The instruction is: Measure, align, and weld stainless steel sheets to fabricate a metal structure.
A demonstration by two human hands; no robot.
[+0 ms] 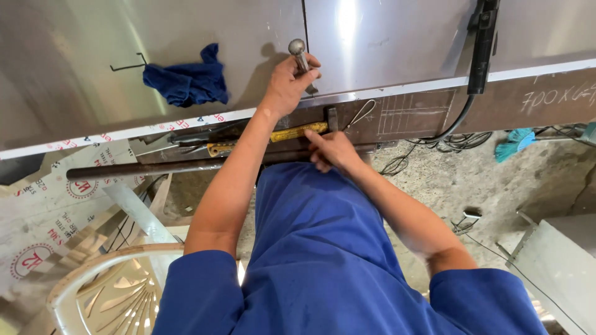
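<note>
At the near edge of the steel workbench (186,37), our left hand (288,84) closes fully around a metal handle with a ball end (298,53), fingers wrapped tight about the shaft just below the knob, while our right hand (332,151) sits low on the front edge with its forefinger stretched out to touch a yellow bar (297,132); this hand grips nothing, its other fingers loosely curled. The handle stands upright near the middle of the bench's front edge; we judge it stiff, solid and fairly heavy for its size, its polished ball likely slick, so the shaft below the ball gives the surest hold. The yellow bar looks rigid, flat and scuffed, lying along the dark front rail beside a thin wire loop (362,113). The bench top is smooth, bright sheet metal with a sharp folded edge. A soft, crumpled blue rag (188,80) lies toward the left of the top, and a long rusty pipe (161,167) runs below the left edge. A white plastic chair (105,273) stands at lower left over rough concrete.
</note>
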